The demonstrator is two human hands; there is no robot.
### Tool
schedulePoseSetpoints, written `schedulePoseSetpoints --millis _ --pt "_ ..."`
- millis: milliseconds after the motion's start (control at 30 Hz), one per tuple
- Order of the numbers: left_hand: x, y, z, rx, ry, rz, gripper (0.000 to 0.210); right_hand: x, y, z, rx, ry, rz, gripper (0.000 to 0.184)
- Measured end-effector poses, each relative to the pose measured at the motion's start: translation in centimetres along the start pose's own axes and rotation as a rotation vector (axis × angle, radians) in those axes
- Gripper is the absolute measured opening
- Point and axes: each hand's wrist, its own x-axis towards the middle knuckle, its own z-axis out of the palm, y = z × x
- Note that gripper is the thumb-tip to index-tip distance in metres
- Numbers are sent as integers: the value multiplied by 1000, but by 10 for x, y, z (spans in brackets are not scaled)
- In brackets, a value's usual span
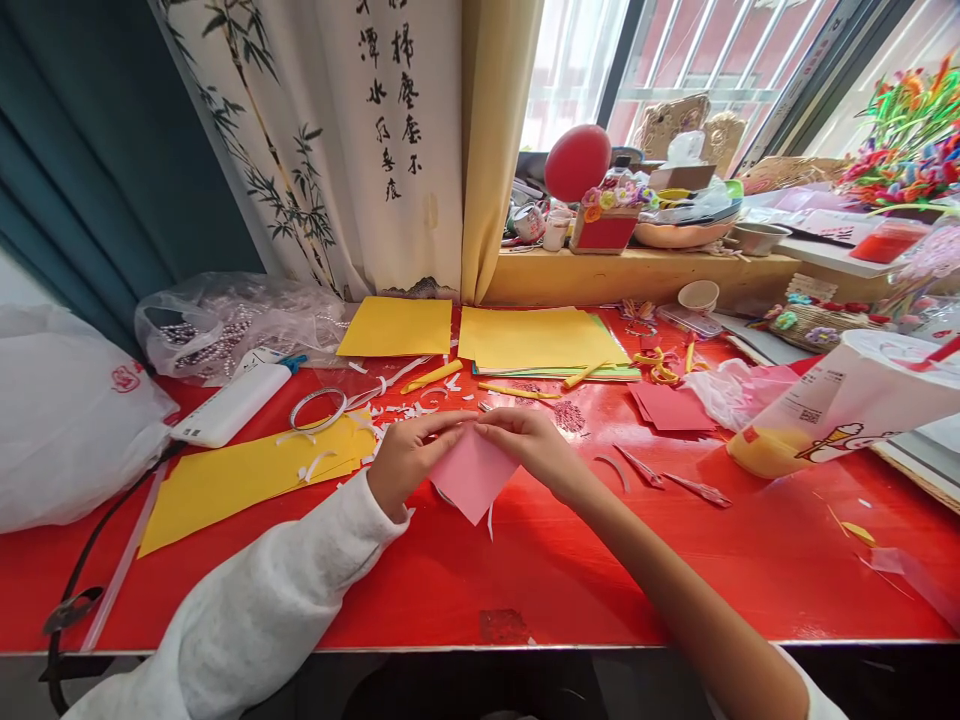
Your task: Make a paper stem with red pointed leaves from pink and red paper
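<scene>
A square of pink paper hangs between my two hands with one corner pointing down toward me. My left hand pinches its upper left edge, fingers closed. Opposite it, my right hand grips the upper right edge between thumb and fingers. The fingertips of both hands nearly meet at the top of the paper. A small pale strip shows beneath the paper's lower corner. White paper scraps lie just beyond my left hand, and yellow sheets lie to its left.
On the red table, yellow paper stacks lie at the back. Dark pink squares and a tilted drink cup are on the right. A tape roll, white power bank and plastic bag occupy the left.
</scene>
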Motion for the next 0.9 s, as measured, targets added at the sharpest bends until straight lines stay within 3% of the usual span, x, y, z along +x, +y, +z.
schedulePoseSetpoints --millis 167,267,533,667,767,900 --pt "1 6 0 -99 1 -115 33 0 1 2 -8 2 -6 21" --pt "3 5 -1 -142 3 -131 26 0 2 3 -15 -9 9 21" --pt "3 4 -3 -143 -46 -118 19 -3 -1 5 -29 -23 25 27" --pt "2 6 -3 -33 -58 -43 19 -4 -3 5 -5 -37 13 33" --pt "1 6 -3 41 -98 12 18 -2 1 6 0 -17 8 31" --pt "1 3 -2 41 -106 -28 22 0 5 9 -38 29 -32 25"
